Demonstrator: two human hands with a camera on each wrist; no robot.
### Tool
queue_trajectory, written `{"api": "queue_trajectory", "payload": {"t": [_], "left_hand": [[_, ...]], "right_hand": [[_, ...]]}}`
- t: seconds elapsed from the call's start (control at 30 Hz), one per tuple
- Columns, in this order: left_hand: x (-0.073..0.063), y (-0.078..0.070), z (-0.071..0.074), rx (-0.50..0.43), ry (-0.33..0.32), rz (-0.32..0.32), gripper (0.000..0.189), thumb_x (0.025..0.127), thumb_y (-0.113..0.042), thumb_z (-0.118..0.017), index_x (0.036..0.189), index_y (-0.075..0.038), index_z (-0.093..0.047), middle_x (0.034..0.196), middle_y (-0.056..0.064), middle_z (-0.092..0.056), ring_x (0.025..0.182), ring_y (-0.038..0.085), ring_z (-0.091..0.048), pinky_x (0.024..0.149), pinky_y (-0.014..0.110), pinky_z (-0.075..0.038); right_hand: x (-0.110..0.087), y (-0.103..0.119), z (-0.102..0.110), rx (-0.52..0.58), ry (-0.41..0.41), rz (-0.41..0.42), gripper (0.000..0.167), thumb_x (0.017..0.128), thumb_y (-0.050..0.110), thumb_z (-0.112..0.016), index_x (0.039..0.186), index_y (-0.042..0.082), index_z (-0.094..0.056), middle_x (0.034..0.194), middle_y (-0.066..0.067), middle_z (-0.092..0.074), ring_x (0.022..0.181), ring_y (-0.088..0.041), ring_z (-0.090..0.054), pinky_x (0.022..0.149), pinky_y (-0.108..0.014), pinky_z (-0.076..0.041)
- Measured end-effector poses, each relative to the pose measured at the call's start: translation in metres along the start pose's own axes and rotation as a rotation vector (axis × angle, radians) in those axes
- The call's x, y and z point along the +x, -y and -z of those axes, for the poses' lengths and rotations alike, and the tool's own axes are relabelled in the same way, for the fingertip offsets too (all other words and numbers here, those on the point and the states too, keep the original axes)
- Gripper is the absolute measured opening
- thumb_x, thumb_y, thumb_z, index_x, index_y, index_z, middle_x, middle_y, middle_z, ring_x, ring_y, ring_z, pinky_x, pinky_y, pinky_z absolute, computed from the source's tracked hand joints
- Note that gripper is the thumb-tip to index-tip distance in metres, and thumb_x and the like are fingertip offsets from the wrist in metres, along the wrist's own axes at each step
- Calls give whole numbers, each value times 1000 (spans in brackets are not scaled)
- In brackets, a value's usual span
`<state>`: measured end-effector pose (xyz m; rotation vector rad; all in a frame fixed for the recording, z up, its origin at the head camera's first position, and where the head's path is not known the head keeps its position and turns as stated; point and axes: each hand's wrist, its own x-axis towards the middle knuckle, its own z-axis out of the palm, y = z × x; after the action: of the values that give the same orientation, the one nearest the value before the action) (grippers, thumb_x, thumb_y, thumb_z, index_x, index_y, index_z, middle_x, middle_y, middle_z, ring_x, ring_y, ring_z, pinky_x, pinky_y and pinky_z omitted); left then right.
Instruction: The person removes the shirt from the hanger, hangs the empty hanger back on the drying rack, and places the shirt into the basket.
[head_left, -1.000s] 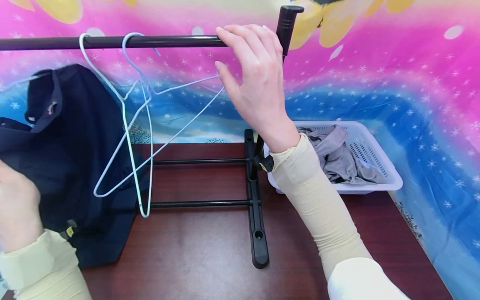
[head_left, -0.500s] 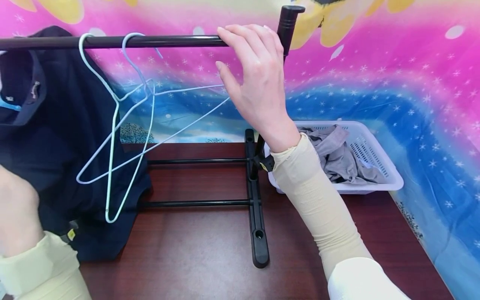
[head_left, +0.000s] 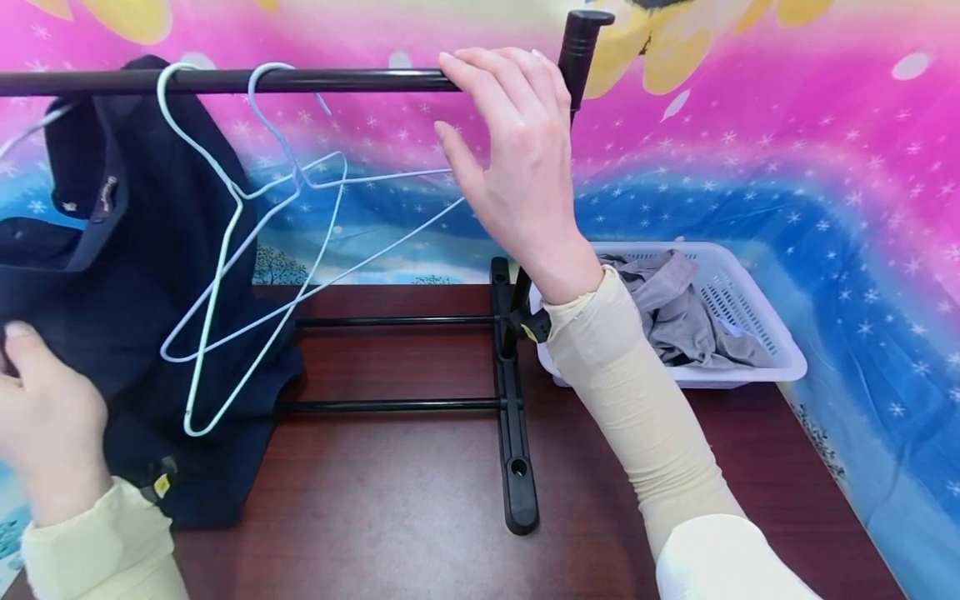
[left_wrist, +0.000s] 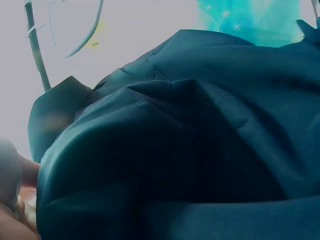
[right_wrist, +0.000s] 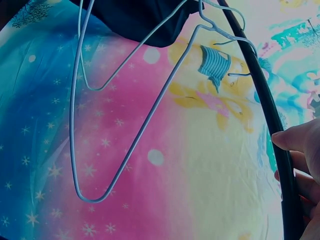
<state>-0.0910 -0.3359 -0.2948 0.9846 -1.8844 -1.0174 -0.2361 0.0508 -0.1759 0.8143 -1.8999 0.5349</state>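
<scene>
At the left of the head view my left hand is at the front of a navy collared garment, thumb raised and part of the hand cut off by the frame edge. The left wrist view has its fingers bent at the edge of the navy cloth, gripping it. A pale hanger shows at the garment's neck. My right hand holds the black top rail near its right end; thumb and fingers lie round the rail in the right wrist view.
Two bare wire hangers, one pale green and one pale blue, hang from the rail. Behind my right forearm a white basket holds grey clothing. The rack's black foot stands on the dark red table.
The navy garment shifts left, then back right and up against the rail. My left hand moves slightly right, its thumb now visible. The bare hangers sway; my right hand stays on the rail.
</scene>
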Motion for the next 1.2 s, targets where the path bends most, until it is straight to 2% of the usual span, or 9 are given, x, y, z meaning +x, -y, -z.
{"api": "queue_trajectory", "payload": {"t": [0.07, 0.23, 0.43, 0.53, 0.77, 0.87, 1.03, 1.1, 1.2], "left_hand": [[-1, -3, -2, -91, 9, 35, 47, 110, -36, -37, 151, -19, -49, 154, 1, -46, 136, 6, -39, 116, 24, -22], [-4, 5, -9, -121, 37, -243, 46, 111, -19, -35, 155, -30, -43, 155, -10, -43, 129, -2, -45, 108, 16, -27], [4, 23, -15, -161, 66, -367, 42, 109, -16, -41, 143, -35, -58, 112, -16, -65, 74, -4, -56, 70, 12, -43], [11, 33, -17, -155, 98, -352, 41, 108, -16, -44, 141, -35, -60, 91, -17, -63, 60, -6, -52, 58, 9, -40], [20, 48, -22, -210, 292, -109, 41, 108, -19, -47, 143, -37, -59, 90, -18, -68, 58, -4, -61, 49, 8, -41], [24, 55, -27, -199, 351, -44, 42, 108, -20, -47, 145, -37, -57, 84, -17, -67, 42, 4, -50, 36, 18, -33], [26, 66, -34, -37, 438, -21, 48, 109, -22, -43, 155, -31, -44, 127, -3, -65, 87, 6, -63, 67, 15, -46], [25, 70, -36, 69, 488, -31, 51, 109, -26, -40, 160, -28, -35, 149, 5, -51, 122, 14, -55, 92, 19, -43], [25, 74, -43, 152, 563, -39, 54, 109, -31, -37, 161, -25, -27, 156, 18, -41, 135, 27, -45, 102, 29, -42]], "right_hand": [[0, 0, 0, 0, -2, 0, 51, 105, 42, -52, 141, 8, -62, 140, -9, -60, 133, -22, -44, 119, -31, -11], [1, 1, 0, 23, -16, 2, 48, 104, 39, -56, 140, 8, -63, 139, -9, -61, 132, -22, -45, 119, -31, -11], [0, 1, -1, 20, -18, 1, 48, 104, 39, -56, 140, 8, -63, 139, -9, -61, 132, -22, -45, 119, -31, -11], [0, 0, -1, 19, -17, -2, 48, 104, 39, -56, 140, 8, -63, 139, -9, -60, 132, -22, -44, 119, -31, -10], [0, 0, -1, 15, -14, -2, 49, 104, 40, -55, 140, 8, -63, 139, -9, -60, 132, -21, -44, 119, -31, -11], [0, 0, -1, 9, -8, -2, 49, 104, 41, -54, 141, 9, -62, 139, -9, -60, 133, -21, -44, 119, -31, -11], [0, 0, -1, 4, -11, 4, 50, 105, 41, -53, 141, 8, -62, 139, -9, -60, 132, -22, -44, 119, -31, -11], [0, 0, -1, 1, -10, 4, 50, 105, 41, -52, 141, 8, -62, 139, -9, -60, 132, -22, -44, 119, -31, -11], [0, 0, -1, 5, -7, 4, 50, 105, 42, -52, 141, 8, -62, 139, -9, -60, 133, -22, -44, 119, -31, -11]]}}
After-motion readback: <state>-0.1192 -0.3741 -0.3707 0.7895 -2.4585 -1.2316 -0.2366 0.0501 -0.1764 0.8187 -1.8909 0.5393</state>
